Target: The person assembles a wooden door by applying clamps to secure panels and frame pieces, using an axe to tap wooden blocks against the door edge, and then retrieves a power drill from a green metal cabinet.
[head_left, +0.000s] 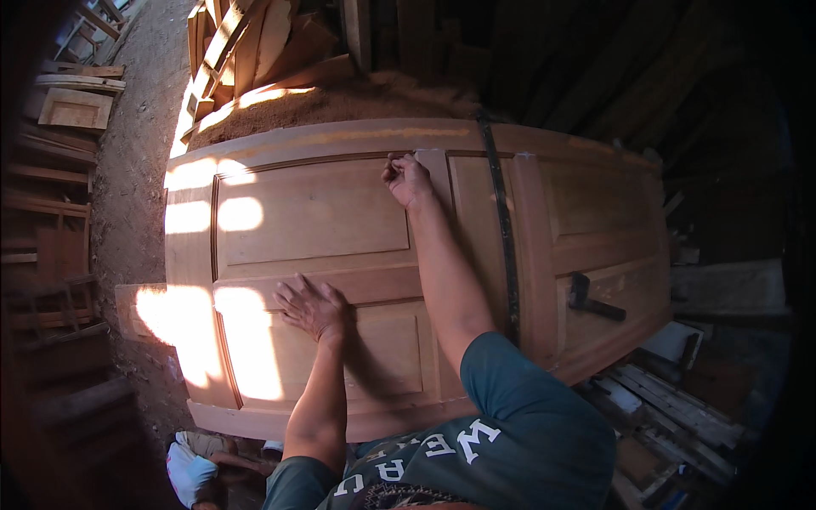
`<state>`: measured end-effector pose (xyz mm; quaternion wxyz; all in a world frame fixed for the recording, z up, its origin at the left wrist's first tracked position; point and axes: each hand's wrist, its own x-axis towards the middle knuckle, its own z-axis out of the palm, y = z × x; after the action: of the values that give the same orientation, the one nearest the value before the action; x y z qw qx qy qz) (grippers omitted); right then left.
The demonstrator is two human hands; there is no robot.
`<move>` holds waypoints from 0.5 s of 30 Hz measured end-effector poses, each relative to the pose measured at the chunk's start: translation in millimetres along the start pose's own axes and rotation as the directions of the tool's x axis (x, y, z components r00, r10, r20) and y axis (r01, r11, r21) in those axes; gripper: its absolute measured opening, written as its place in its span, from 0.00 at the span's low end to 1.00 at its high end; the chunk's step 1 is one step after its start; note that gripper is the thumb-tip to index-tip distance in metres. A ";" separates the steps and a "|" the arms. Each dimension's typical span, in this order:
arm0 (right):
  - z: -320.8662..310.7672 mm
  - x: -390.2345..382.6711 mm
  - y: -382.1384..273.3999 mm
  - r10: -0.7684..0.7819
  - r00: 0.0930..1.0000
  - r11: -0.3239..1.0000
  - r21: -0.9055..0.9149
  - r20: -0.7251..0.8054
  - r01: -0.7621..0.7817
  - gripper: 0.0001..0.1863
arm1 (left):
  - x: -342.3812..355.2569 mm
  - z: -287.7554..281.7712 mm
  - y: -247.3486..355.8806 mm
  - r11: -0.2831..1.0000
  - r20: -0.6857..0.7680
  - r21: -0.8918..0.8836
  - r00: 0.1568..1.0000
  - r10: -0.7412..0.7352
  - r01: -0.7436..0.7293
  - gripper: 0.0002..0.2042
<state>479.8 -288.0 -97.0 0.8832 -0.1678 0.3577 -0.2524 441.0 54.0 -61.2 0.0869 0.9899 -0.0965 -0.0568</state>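
A pale reddish wooden panelled door [314, 212] lies flat below me, with patches of sunlight on its left part. My left hand [310, 306] rests open on the middle rail between two panels, fingers spread. My right hand [405, 177] is at the upper panel's moulding near the far edge, fingers curled and pinched together; what is between them, if anything, is too small to make out. A long dark bar [501, 229] crosses the door just right of my right arm. A dark hammer-like tool [595, 302] lies on a right-hand panel.
Stacked wooden boards [255, 47] stand behind the door. More boards and panels [75, 109] line the left beyond a dirt path [127, 187]. White boards [663, 408] lie at the lower right. Another person [191, 467] is low at the bottom left, beside the door's near edge.
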 end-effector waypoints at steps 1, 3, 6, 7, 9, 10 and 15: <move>-2.7 12.5 -5.9 0.002 0.999 0.992 0.124 0.041 -0.008 0.15 | 0.6 0.6 1.4 1.000 0.002 -0.007 1.000 0.010 -0.010 0.35; 18.3 21.9 -13.8 0.009 0.999 0.943 0.333 -0.032 0.002 0.14 | 1.0 0.6 -2.1 1.000 -0.002 0.002 1.000 0.003 -0.003 0.35; 46.4 30.3 -42.1 0.102 0.978 0.823 0.567 -0.180 0.019 0.12 | 1.0 -0.8 -3.5 1.000 0.003 -0.006 1.000 -0.003 0.003 0.35; 50.9 32.0 -54.4 0.148 0.963 0.776 0.631 -0.226 0.029 0.12 | 1.8 -1.9 -2.9 1.000 0.004 -0.012 1.000 -0.002 0.002 0.35; 47.7 31.7 -67.0 0.028 0.964 0.852 0.511 -0.264 0.116 0.14 | 0.2 -1.4 -2.0 1.000 0.000 -0.004 1.000 -0.002 0.002 0.35; 44.4 29.3 -68.2 -0.142 0.950 0.910 0.340 -0.280 0.236 0.15 | -0.2 -1.1 -1.8 1.000 -0.002 0.000 1.000 -0.001 0.001 0.35; -28.4 4.1 -111.9 -0.448 0.866 0.844 -0.424 -0.223 0.327 0.20 | -3.8 -5.3 3.0 1.000 0.029 0.012 1.000 -0.009 0.008 0.35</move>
<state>425.5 -384.9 -65.4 0.6961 -0.3596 0.4927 -0.3786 437.4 52.7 -55.1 0.0794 0.9899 -0.0939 -0.0712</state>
